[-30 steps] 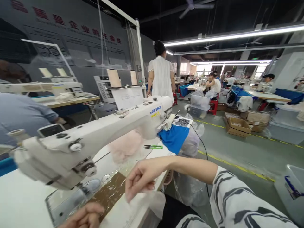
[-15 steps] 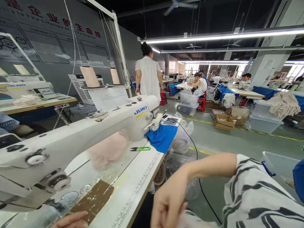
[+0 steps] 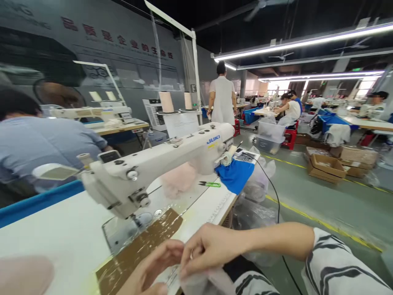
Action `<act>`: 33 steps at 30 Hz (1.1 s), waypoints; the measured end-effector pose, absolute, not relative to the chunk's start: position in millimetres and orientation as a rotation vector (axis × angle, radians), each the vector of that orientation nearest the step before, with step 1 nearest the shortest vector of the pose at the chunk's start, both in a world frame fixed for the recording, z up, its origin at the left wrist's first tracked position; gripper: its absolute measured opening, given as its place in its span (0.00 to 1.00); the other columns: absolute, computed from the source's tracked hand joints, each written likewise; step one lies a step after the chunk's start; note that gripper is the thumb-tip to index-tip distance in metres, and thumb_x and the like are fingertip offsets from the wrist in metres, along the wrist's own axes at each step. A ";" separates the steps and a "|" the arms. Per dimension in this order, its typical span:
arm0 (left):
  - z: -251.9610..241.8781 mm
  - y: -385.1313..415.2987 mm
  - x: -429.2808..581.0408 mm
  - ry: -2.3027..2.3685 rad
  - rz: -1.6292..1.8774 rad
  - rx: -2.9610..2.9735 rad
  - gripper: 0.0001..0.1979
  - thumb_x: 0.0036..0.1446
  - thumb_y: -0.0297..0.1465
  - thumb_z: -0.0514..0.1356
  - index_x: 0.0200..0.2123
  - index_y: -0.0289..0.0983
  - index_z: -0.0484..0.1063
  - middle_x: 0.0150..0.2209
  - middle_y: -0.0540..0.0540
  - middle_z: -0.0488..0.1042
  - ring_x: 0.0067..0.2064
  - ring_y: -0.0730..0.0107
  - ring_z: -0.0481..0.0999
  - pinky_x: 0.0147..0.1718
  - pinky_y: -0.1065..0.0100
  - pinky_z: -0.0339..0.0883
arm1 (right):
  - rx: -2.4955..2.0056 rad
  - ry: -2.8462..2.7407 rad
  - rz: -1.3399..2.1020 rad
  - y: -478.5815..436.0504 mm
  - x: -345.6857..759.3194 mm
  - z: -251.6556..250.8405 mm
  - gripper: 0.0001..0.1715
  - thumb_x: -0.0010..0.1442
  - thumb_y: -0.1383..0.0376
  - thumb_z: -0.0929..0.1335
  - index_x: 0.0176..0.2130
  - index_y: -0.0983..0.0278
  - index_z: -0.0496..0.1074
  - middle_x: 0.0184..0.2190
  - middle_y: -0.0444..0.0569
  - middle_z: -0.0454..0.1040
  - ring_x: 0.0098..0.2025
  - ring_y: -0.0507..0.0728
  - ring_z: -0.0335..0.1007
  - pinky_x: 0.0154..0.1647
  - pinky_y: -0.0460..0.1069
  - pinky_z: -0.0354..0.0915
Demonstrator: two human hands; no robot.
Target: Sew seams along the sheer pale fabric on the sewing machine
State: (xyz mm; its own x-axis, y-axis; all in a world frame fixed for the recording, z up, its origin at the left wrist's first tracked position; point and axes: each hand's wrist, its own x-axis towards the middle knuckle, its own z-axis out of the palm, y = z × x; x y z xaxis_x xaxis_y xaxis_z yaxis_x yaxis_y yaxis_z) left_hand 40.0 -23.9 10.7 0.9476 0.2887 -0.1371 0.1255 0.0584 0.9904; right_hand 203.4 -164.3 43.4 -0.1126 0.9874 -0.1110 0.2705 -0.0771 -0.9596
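Note:
My right hand (image 3: pixel 210 250) is over the front edge of the sewing table, fingers pinched together. Pale, thin cloth (image 3: pixel 210 282) hangs just below those fingers and appears gripped by them; blur hides the exact hold. Close beside it, my left hand (image 3: pixel 155 266) has curved fingers, with the thumb apart and nothing visible between them. Its fingertips come near the right hand's. Behind the hands stands a white JUKI sewing machine (image 3: pixel 172 159), its needle area above a brown board (image 3: pixel 138 250) with thread scraps on it.
Green thread snips (image 3: pixel 210 184) lie beyond the board, near a pink cloth pile (image 3: pixel 179 178) under the machine arm. Blue cloth (image 3: pixel 235 174) drapes over the table's far corner. Another pink piece (image 3: pixel 24 274) lies at left. A co-worker (image 3: pixel 46 143) sits at far left.
The view has swung left and pulled back. My right hand has come in beside my left, which has risen from the board's edge into fuller view. Pale cloth now shows below my right fingers.

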 end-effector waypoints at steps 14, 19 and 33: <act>31.0 -10.1 21.1 0.264 -0.064 1.542 0.21 0.49 0.48 0.63 0.27 0.34 0.68 0.19 0.52 0.65 0.19 0.76 0.65 0.21 0.73 0.54 | -1.365 -1.181 1.408 -124.5 197.8 46.5 0.19 0.49 0.52 0.73 0.29 0.65 0.68 0.10 0.35 0.64 0.08 0.44 0.47 0.08 0.40 0.44; 34.7 -15.7 20.3 0.239 0.045 1.414 0.17 0.48 0.41 0.67 0.24 0.35 0.66 0.29 0.47 0.73 0.35 0.67 0.74 0.39 0.65 0.68 | -1.362 -1.189 1.420 -121.3 196.8 41.1 0.20 0.51 0.51 0.72 0.31 0.65 0.69 0.10 0.35 0.64 0.08 0.44 0.48 0.09 0.40 0.44; 21.6 -10.8 25.3 0.441 0.250 1.535 0.20 0.51 0.46 0.64 0.27 0.36 0.64 0.16 0.56 0.62 0.18 0.79 0.60 0.23 0.74 0.57 | -1.357 -1.206 1.295 -100.6 198.7 15.9 0.22 0.52 0.49 0.70 0.31 0.65 0.70 0.12 0.36 0.64 0.11 0.45 0.50 0.12 0.41 0.47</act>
